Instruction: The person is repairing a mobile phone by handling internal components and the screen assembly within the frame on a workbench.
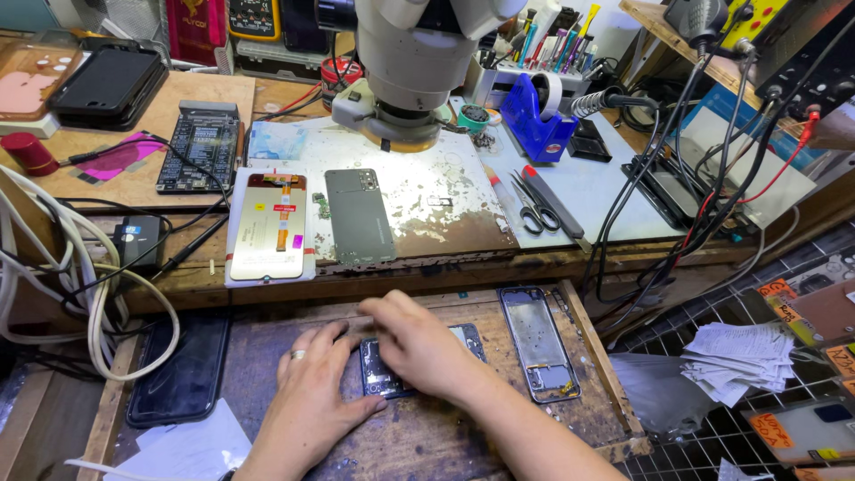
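An opened phone (pixel 381 372) lies in a shallow wooden drawer (pixel 427 436), mostly covered by my hands. My left hand (pixel 312 392), wearing a ring, rests flat on the drawer with its thumb against the phone's left lower edge. Fingers curled, my right hand (pixel 419 343) presses down over the phone's upper part. To the right lies an empty phone frame (pixel 538 342). A grey back cover (pixel 359 216) and a screen panel with an orange flex cable (pixel 268 225) sit on the bench above.
A microscope head (pixel 414 53) hangs over the worn mat (pixel 445 191). Scissors (pixel 535 209), a blue tape dispenser (pixel 533 111), a black phone (pixel 183 370), white cables (pixel 53 267), a test board (pixel 200 147) and paper slips (pixel 739 356) surround the drawer.
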